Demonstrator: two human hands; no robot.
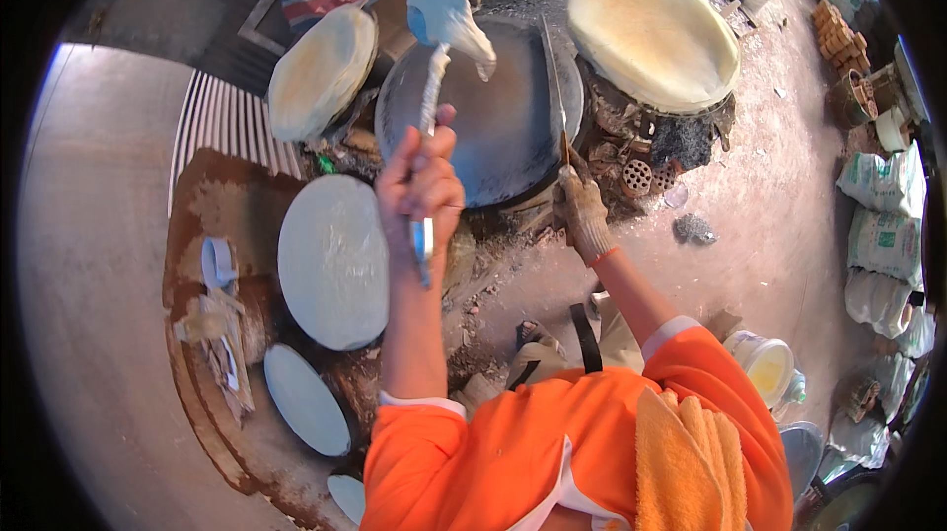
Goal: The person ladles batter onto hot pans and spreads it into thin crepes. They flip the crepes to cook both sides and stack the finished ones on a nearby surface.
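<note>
My bare left hand [424,181] is closed round the handle of a ladle [434,10], raised over a large round dark griddle [493,146]. The ladle's bowl is light blue, and a pale coating clings to its lip and upper handle. In a knitted work glove, my right hand [582,208] grips a long thin blade [553,68] by its brown handle. The blade points away from me along the griddle's right side; I cannot tell whether it touches the surface. Below my left hand stands a wide round container [333,260] of pale, smooth liquid.
Pale domed rounds with browned patches lie at the far left [321,77] and far right [653,38]. A perforated coal briquette [636,176] sits beside the griddle. Another pale round container [306,398] stands lower left. White sacks [883,240] line the right; a white bucket [760,365] stands nearer me.
</note>
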